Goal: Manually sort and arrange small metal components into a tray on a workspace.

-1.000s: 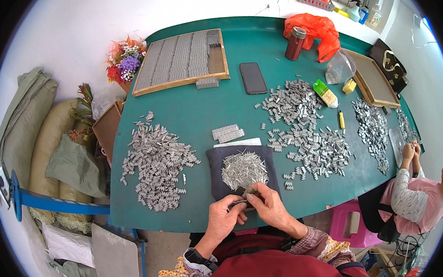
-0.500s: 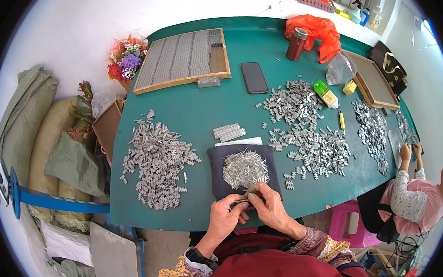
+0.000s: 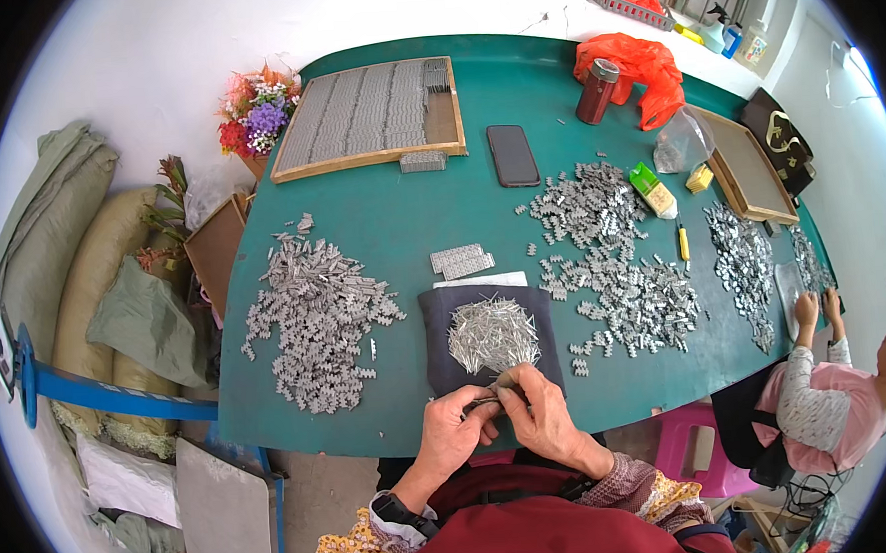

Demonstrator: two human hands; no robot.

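My left hand [image 3: 453, 432] and my right hand [image 3: 540, 412] meet at the near edge of the table, in front of a dark cloth [image 3: 437, 349]. Between their fingertips is a small grey metal piece [image 3: 484, 403], mostly covered by the fingers. Both hands are closed in a pinch on it. Just beyond them, a heap of thin silver pins [image 3: 493, 334] lies on the cloth. Two small blocks of assembled grey metal pieces [image 3: 462, 261] rest behind the cloth, next to a white strip [image 3: 483, 280].
Piles of toothed grey pieces lie to the left [image 3: 320, 323] and right [image 3: 630, 302]. Farther back are a wooden tray [image 3: 355, 121] of grey rows, a phone [image 3: 513, 156], a dark red flask [image 3: 597, 91] and a red bag [image 3: 642, 66]. A co-worker [image 3: 820, 397] handles pieces at right.
The whole view has shifted very slightly. My hands stay together at the same spot, with only small finger movement around the piece.
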